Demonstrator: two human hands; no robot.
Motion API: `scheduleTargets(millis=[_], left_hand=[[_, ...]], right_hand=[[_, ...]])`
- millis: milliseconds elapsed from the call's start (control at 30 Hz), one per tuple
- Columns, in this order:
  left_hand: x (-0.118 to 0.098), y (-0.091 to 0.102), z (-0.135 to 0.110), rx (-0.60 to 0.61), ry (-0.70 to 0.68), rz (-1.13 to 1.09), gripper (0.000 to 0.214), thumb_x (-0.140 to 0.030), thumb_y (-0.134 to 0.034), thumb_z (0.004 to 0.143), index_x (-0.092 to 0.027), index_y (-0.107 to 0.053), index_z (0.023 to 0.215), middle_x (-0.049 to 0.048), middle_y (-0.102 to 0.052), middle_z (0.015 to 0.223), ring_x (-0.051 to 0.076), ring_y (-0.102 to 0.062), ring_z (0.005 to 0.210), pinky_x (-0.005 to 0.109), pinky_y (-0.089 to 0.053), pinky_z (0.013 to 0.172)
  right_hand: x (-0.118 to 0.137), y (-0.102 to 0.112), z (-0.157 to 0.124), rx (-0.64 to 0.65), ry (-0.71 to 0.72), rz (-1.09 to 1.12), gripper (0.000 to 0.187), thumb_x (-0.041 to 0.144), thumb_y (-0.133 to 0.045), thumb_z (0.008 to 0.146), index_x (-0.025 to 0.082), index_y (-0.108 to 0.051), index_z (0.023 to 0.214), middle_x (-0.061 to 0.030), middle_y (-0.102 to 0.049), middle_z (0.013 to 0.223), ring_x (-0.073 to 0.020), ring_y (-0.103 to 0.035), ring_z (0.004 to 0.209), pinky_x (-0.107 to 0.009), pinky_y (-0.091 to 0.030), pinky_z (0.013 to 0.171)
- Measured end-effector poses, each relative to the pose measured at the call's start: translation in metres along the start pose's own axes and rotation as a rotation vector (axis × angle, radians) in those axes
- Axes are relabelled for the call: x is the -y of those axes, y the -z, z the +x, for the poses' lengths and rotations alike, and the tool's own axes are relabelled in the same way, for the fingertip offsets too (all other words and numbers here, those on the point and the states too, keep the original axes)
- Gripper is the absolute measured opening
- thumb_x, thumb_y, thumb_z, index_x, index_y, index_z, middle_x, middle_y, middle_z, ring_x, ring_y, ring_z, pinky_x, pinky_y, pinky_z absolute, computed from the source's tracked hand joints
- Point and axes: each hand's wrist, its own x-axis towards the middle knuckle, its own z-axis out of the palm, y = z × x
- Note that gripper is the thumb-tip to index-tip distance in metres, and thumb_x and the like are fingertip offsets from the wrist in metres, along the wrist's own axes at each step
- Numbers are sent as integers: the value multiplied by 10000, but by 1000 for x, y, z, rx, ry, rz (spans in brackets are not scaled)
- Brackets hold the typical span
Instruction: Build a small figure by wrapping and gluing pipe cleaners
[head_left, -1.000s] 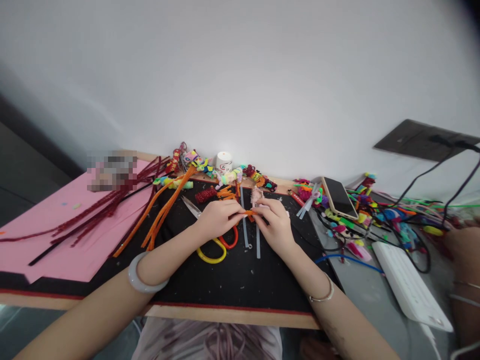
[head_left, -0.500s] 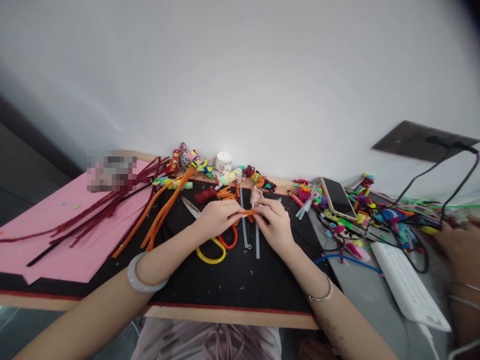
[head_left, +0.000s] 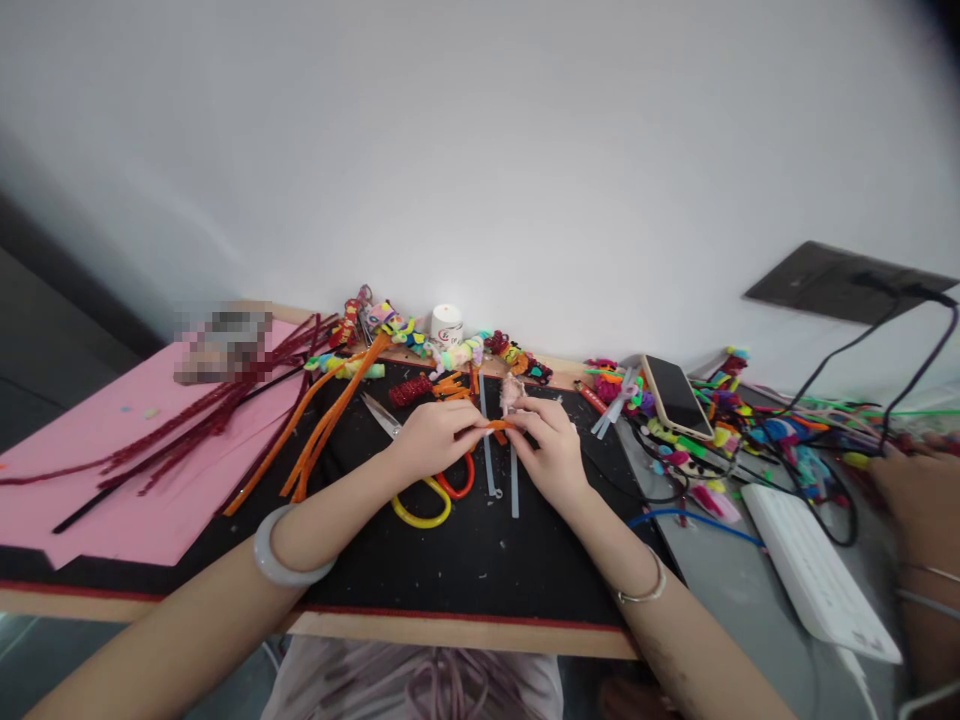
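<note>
My left hand (head_left: pixel 431 437) and my right hand (head_left: pixel 550 448) meet over the black mat (head_left: pixel 480 560), and both pinch a short orange pipe cleaner piece (head_left: pixel 497 425) between their fingertips. Under my left hand lie scissors (head_left: pixel 427 490) with a yellow and a red handle loop. Two clear glue sticks (head_left: pixel 513 480) lie on the mat between my hands. A bundle of long orange pipe cleaners (head_left: pixel 322 425) stretches to the left of my left hand.
A pink sheet (head_left: pixel 112 470) with dark red pipe cleaners (head_left: pixel 187 420) lies at left. Colourful craft figures and a white roll (head_left: pixel 447 325) line the back edge. A phone (head_left: pixel 675 395), cables and a white keyboard (head_left: pixel 817 575) sit at right, where another person's hand (head_left: pixel 911 485) reaches in.
My hands have stayed in place, working the orange piece. The other person's hand at the right edge has shifted slightly left and up.
</note>
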Motion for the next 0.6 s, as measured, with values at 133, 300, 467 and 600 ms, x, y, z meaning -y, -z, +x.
scheduleTargets(millis=[133,300,467,600], left_hand=[[0,-1,0,3,5,0,166,-237,-496,863,-160,-627,796,26,-636,769,124,-575,705,221,-427,655],[-1,0,0,13,11,15,156,-238,-500,861,-159,-623,808,24,-631,776,122,-571,714,216,-423,654],[-1,2,1,-1,4,32,124,-224,-524,845,-173,-623,900,15,-630,814,114,-567,714,204,-424,634],[-1,3,1,-17,-18,32,147,-218,-537,836,-181,-610,959,26,-637,915,121,-588,793,204,-450,677]], right_hand=[[0,0,0,-8,-2,7,101,190,-550,834,213,-632,888,-85,-619,1005,-219,-552,952,-395,-461,819],[0,0,1,-7,0,8,100,188,-554,830,211,-633,888,-84,-620,1003,-217,-553,953,-387,-461,822],[0,0,1,6,5,4,90,193,-556,831,204,-640,861,-89,-622,998,-217,-552,945,-386,-462,819],[-1,-1,0,24,10,16,101,189,-554,830,212,-643,873,-87,-615,1017,-216,-546,964,-389,-460,833]])
